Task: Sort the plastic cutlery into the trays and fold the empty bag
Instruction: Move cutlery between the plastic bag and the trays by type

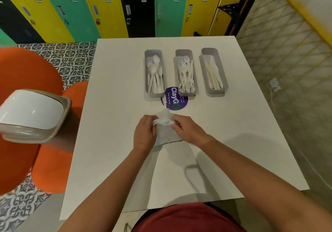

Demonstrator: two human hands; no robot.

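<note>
A clear, empty plastic bag (166, 134) lies on the white table (111, 141) between my hands. My left hand (144, 132) grips its left side and my right hand (188, 130) pinches its right side, with a bunched white fold stretched between them. Three grey trays stand in a row beyond the bag. The left tray (145, 73) holds white spoons, the middle tray (176, 73) holds white forks, and the right tray (224, 80) holds white knives.
A round purple sticker (177, 99) sits on the table between the bag and the trays. A white-lidded bin (34, 116) stands off the table's left edge beside orange seats (27, 69). Coloured lockers line the back wall.
</note>
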